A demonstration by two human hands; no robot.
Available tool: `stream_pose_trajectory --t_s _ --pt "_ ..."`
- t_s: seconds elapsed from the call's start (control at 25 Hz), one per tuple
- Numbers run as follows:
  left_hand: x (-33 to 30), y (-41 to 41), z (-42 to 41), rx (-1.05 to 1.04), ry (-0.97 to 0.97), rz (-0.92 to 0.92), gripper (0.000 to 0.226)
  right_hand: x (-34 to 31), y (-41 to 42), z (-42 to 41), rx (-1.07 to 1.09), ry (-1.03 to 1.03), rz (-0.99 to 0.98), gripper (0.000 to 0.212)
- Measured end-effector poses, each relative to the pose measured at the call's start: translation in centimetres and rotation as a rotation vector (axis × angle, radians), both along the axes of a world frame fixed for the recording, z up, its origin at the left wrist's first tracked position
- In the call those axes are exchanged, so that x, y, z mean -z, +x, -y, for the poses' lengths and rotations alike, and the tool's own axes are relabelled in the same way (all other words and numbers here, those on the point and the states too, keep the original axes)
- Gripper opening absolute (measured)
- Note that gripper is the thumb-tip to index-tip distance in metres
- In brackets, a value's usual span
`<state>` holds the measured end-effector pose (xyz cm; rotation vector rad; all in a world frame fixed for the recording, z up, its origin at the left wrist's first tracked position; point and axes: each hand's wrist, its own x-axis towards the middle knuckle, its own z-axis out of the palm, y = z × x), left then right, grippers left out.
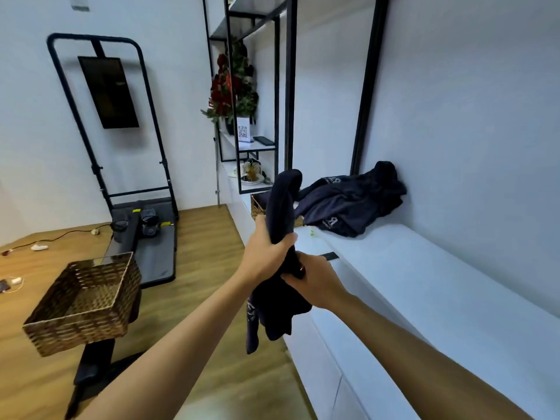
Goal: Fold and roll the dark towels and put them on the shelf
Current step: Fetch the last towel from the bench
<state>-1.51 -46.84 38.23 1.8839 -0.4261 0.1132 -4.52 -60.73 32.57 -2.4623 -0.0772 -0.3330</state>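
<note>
Left hand point(266, 250), frame centre: fingers curled tight round the towel point(280, 225), gripping it at a bunched mid-section. Right hand point(315, 277), just below and right of the left: also closed on the same towel, pinching a lower gather; fingertips partly hidden in the cloth. Hands nearly touching.

Towel held in the air, off the counter point(424, 268). Upper part arches up over the left hand and droops; lower part hangs below both hands as loose tails, pale lettering visible near the bottom edge. Not yet folded or rolled.

Handling (judgement): soft, limp, light; no stiffness, so it collapses wherever unsupported. Low slip risk, the fabric looks napped. Current bunched grip will not give a clean fold. Better hold: find two corners of one short edge, one per hand, and let the rest hang flat before laying it on the counter. Rolling will need a flat surface and steady pressure, else the roll goes loose.

Further out: pile point(348, 204) of more dark towels lies crumpled on the counter at right of centre, against the wall. Shelf point(251, 147) frame, black metal, stands beyond it in the upper middle, with flowers point(230, 89) on it. Basket point(88, 298) at lower left, well apart from the hands.
</note>
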Motion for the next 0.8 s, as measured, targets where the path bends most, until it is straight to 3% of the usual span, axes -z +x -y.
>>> stream_pose_trajectory --t_s 0.24,0.44,0.52,0.6,0.68,0.8 --pt "-1.9 12.2 8.3 0.015 0.016 0.007 0.041 -2.0 11.1 7.8 0.042 0.051 0.049 0.028" --pt "-6.0 22.9 19.3 0.120 0.113 0.162 0.025 -5.0 19.8 15.8 0.130 0.305 0.140 0.017" --pt "-8.3 27.3 24.5 0.201 0.119 0.203 0.031 -6.9 23.7 19.9 0.210 0.425 0.177 0.015" --pt "-9.5 32.4 30.3 0.281 0.098 0.153 0.052 -8.1 27.9 25.3 0.383 0.510 0.174 0.026" --pt "-7.2 37.4 34.9 0.276 0.249 0.179 0.073 -7.2 30.6 30.2 0.600 0.402 0.113 0.052" --pt "2.0 42.0 38.6 0.362 0.648 0.232 0.077 -1.5 32.1 34.5 0.666 -0.073 -0.097 0.072"
